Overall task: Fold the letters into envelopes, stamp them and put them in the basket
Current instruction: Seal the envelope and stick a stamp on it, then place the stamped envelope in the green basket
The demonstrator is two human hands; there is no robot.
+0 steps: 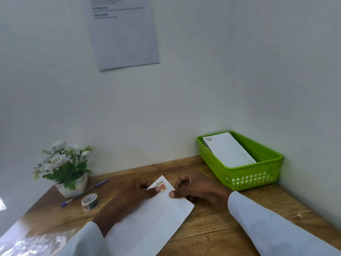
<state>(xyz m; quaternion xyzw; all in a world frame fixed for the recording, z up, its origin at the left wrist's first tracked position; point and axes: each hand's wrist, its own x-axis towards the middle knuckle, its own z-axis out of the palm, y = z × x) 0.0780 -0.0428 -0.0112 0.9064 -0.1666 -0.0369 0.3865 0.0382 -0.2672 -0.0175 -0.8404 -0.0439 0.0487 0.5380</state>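
- A long white paper envelope [151, 217] lies slantwise on the brown wooden counter [212, 228], a small red-and-cream stamp [162, 186] at its far corner.
- The left hand [136, 194] presses a thumb on the stamp; its other fingers are curled.
- The right hand [195, 189] pinches the envelope's edge beside the stamp.
- The green perforated plastic basket [258, 174] in the right corner holds white envelopes.
- A roll of stamp tape [89, 201] lies well left.
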